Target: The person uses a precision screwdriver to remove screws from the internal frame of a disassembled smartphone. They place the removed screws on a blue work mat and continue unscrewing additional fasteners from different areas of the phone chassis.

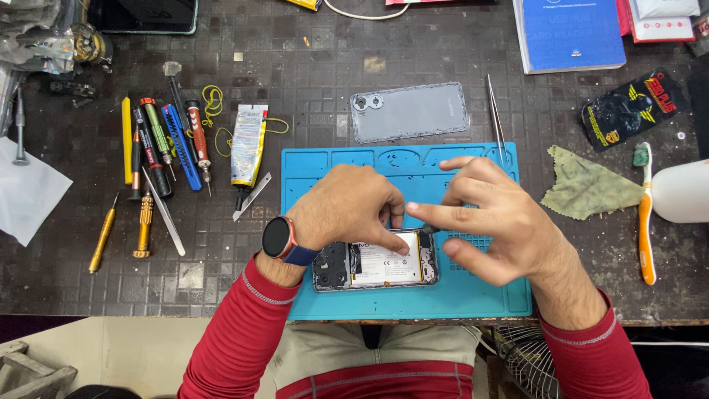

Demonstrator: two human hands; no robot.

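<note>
An opened phone [380, 267] with its white battery showing lies on a blue work mat [413, 299]. My left hand [351, 207], with a round watch on the wrist, rests on the phone's upper edge, one finger pressing the battery's top right corner. My right hand [491, 222] hovers just right of it, thumb and forefinger pinched on a small dark part at the phone's top right corner, other fingers spread. The phone's grey back cover [410, 111] lies beyond the mat.
Several screwdrivers and picks [159, 148] and a glue tube [247, 144] lie at left. Metal tweezers [496, 118] rest on the mat's far edge. A green cloth [587, 188], an orange toothbrush [646, 222], a white bottle [683, 192] and a blue box [569, 33] sit at right.
</note>
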